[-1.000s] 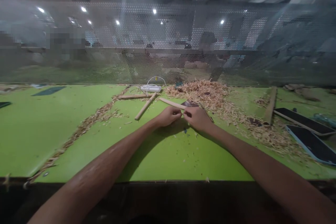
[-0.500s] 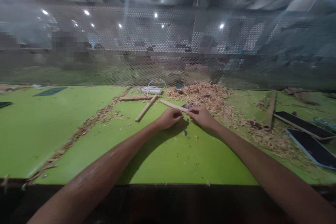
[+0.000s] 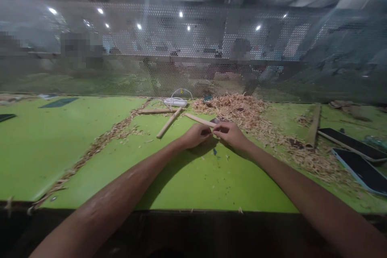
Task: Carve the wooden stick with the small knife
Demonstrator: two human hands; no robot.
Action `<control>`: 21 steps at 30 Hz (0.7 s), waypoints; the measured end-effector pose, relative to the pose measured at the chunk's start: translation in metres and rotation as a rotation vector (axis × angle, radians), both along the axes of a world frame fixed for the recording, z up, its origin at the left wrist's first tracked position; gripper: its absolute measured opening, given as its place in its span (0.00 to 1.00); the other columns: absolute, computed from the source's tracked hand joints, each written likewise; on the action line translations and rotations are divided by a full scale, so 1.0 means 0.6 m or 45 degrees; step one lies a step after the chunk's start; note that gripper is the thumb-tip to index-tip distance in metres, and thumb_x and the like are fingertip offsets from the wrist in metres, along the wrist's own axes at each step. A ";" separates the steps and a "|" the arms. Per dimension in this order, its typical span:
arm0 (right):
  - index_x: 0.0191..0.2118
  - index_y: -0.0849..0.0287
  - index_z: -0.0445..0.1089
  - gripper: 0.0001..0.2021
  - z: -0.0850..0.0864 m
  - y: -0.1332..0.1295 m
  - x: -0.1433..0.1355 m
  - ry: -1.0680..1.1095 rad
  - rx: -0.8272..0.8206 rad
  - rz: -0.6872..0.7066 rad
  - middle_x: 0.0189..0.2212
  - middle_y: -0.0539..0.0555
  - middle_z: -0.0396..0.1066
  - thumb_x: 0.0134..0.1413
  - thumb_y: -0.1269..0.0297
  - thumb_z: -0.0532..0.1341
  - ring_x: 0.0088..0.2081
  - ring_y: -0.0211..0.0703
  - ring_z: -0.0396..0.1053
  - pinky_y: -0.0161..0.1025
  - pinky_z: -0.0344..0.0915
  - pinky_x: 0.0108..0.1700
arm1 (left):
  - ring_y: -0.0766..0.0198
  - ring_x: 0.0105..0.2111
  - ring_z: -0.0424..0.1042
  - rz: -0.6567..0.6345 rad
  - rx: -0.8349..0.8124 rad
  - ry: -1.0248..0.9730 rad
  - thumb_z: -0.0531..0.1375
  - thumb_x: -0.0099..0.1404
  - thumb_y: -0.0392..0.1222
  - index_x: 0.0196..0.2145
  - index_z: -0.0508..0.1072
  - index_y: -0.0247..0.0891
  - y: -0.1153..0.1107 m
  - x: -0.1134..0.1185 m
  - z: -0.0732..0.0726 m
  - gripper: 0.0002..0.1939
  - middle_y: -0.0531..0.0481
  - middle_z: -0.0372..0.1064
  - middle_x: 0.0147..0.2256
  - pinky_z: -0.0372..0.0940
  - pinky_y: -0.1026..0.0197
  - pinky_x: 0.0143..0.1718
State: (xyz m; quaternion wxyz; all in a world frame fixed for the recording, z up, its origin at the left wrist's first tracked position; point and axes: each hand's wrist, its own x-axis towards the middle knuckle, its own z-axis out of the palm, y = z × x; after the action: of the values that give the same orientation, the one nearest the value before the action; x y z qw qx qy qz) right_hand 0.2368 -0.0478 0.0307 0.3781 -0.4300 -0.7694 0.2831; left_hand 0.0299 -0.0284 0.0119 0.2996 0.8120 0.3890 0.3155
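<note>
My left hand (image 3: 196, 135) is closed low over the green table, fingers curled with the tips toward my right hand. In a pinch, my right hand (image 3: 232, 136) meets it at the fingertips. Whatever is between the fingertips is too small to make out. Just behind both hands lies a pale wooden stick (image 3: 198, 119), its right end at my right index finger. A dark flat piece (image 3: 215, 120) shows partly behind that hand. Left of my left hand, a second wooden stick (image 3: 168, 123) lies slanted on the table.
Wood shavings (image 3: 238, 107) are heaped behind my hands and spread right. A white power strip (image 3: 175, 102) with a cord stands at the back, near another wooden strip (image 3: 157, 111). Two phones (image 3: 359, 171) and a long wooden piece (image 3: 313, 127) lie right. A perforated screen (image 3: 187, 68) closes the back.
My fingertips have come closer together, the right hand shifting slightly left. The whole view has moved slightly; the sticks and shavings lie as before.
</note>
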 end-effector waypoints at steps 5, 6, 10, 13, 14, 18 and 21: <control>0.33 0.59 0.78 0.14 -0.001 -0.004 -0.003 0.039 -0.047 -0.010 0.29 0.53 0.72 0.55 0.51 0.68 0.31 0.40 0.64 0.38 0.60 0.33 | 0.65 0.26 0.69 0.012 -0.010 0.018 0.62 0.67 0.37 0.32 0.77 0.33 -0.001 0.000 0.002 0.07 0.50 0.74 0.26 0.62 0.63 0.30; 0.33 0.59 0.77 0.14 -0.002 -0.005 -0.003 0.059 -0.078 -0.009 0.28 0.52 0.71 0.54 0.51 0.69 0.30 0.39 0.63 0.37 0.60 0.32 | 0.65 0.26 0.69 0.010 -0.011 0.023 0.62 0.67 0.37 0.32 0.78 0.32 -0.002 -0.001 0.004 0.07 0.50 0.75 0.26 0.62 0.63 0.31; 0.34 0.58 0.77 0.13 0.000 -0.006 0.001 0.185 -0.316 0.002 0.22 0.49 0.68 0.52 0.52 0.70 0.24 0.37 0.61 0.36 0.58 0.26 | 0.65 0.26 0.70 -0.039 -0.028 0.027 0.61 0.68 0.35 0.33 0.78 0.32 -0.005 -0.003 0.008 0.07 0.49 0.75 0.27 0.63 0.63 0.32; 0.32 0.58 0.77 0.10 0.005 -0.002 0.007 0.303 -0.525 -0.011 0.20 0.50 0.68 0.46 0.57 0.72 0.22 0.38 0.62 0.36 0.58 0.24 | 0.64 0.27 0.72 -0.125 -0.048 -0.026 0.61 0.71 0.38 0.38 0.80 0.32 -0.005 -0.006 0.009 0.09 0.48 0.77 0.29 0.66 0.62 0.34; 0.31 0.58 0.76 0.10 0.007 0.001 0.008 0.347 -0.575 -0.023 0.20 0.50 0.68 0.44 0.59 0.72 0.22 0.38 0.62 0.36 0.58 0.24 | 0.64 0.29 0.72 -0.141 -0.041 -0.044 0.61 0.71 0.40 0.39 0.80 0.32 -0.005 -0.006 0.009 0.10 0.47 0.78 0.31 0.67 0.62 0.35; 0.25 0.59 0.74 0.09 0.005 0.016 0.005 0.455 -0.653 -0.059 0.18 0.50 0.67 0.34 0.64 0.72 0.20 0.36 0.59 0.35 0.55 0.22 | 0.61 0.36 0.74 -0.097 0.111 -0.039 0.63 0.69 0.36 0.38 0.82 0.33 -0.003 -0.002 0.012 0.06 0.45 0.79 0.36 0.69 0.61 0.41; 0.23 0.58 0.75 0.10 -0.005 0.026 0.001 0.466 -0.608 -0.120 0.18 0.52 0.68 0.30 0.63 0.73 0.21 0.38 0.59 0.36 0.55 0.22 | 0.62 0.36 0.74 -0.061 0.232 -0.001 0.63 0.69 0.34 0.37 0.82 0.35 -0.005 0.002 0.019 0.06 0.45 0.79 0.38 0.68 0.62 0.41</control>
State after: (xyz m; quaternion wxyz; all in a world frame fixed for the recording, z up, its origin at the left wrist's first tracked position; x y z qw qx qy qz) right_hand 0.2374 -0.0322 0.0280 0.4115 -0.4837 -0.5793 0.5109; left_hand 0.0310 -0.0316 0.0232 0.2323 0.8448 0.3390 0.3426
